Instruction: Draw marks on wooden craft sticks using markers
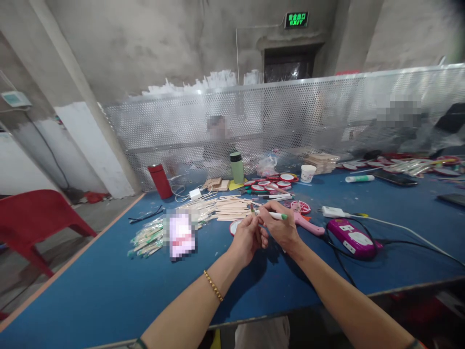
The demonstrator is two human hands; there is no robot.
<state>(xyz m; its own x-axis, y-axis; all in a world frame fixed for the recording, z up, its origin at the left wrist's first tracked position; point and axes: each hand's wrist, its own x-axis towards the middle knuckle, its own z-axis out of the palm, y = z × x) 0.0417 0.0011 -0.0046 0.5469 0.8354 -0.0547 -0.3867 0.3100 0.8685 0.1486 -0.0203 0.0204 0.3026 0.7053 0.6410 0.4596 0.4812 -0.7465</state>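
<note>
My left hand (pixel 248 236) is closed round a thin wooden stick (pixel 252 209), which stands upright above the blue table (pixel 109 286). My right hand (pixel 279 225) grips a white pen with a green cap (pixel 273 214), its tip against the stick. Both hands meet over the table's middle. A pile of flat wooden sticks (pixel 227 207) lies just beyond them. A round red and white disc (pixel 235 226) lies under my left hand.
A pink glue gun (pixel 307 224), a purple power strip (pixel 353 237) with cables, a red flask (pixel 160 181), a green bottle (pixel 237 167), a paper cup (pixel 308 173) and red discs (pixel 271 184) lie around. A perforated metal screen (pixel 290 116) backs the table; people sit behind it. Red chair (pixel 36 218) at left.
</note>
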